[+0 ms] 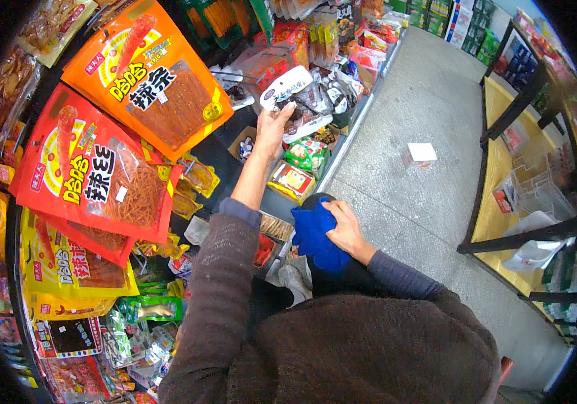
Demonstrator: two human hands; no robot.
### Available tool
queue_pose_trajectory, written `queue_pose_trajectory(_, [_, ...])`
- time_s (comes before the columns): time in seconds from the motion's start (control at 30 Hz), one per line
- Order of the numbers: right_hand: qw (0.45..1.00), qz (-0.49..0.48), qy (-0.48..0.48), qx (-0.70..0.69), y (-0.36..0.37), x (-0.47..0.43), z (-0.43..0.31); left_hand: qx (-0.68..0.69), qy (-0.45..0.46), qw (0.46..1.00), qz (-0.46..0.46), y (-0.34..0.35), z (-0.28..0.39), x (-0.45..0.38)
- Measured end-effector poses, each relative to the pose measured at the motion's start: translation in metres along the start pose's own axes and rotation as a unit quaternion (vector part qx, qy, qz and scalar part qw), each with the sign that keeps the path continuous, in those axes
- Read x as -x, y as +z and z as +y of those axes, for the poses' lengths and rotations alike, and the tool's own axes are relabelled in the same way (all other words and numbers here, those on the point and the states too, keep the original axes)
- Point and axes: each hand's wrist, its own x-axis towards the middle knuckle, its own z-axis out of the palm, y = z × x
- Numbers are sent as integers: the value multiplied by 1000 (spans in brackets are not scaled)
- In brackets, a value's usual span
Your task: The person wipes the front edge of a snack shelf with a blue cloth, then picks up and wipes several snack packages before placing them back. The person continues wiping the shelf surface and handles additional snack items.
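Note:
My left hand [274,126] reaches up to the shelf and grips the edge of a clear and white snack packet [301,96] with dark pieces inside. My right hand [346,227] holds a crumpled blue cloth [321,235] near my knee. Just below the held packet lie a green snack packet [307,155] and a yellow and red box [293,179] at the shelf's edge. More clear packets with dark contents [341,93] are beside it on the right.
Large orange [157,81] and red [96,166] snack bags hang at the left, above yellow ones [76,262]. A small white box [419,155] lies on the grey floor [384,126]. At the right stands a black-framed rack with yellow shelves [500,166].

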Motion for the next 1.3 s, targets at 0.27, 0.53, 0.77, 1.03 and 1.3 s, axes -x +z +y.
queue_pose_trajectory(0.27, [990, -70, 86, -85, -46, 19, -9, 225, -10, 974, -12, 15, 44, 128])
queue_pose_trajectory(0.53, [942, 171, -263, -121, -69, -46, -164, -130, 103, 985, 50, -2, 47, 187])
queue_pose_trajectory(0.77, [960, 156, -215, -94, -5, -91, -185, -71, 50, 996, -18, -19, 44, 220])
queue_pose_trajectory(1.03, [977, 113, 34, -176, -46, -132, -79, 42, 102, 994, -23, -8, 73, 239])
queue_pose_trajectory(1.3, [944, 250, -204, -74, -80, -109, -175, 90, 9, 994, 62, -12, 56, 224])
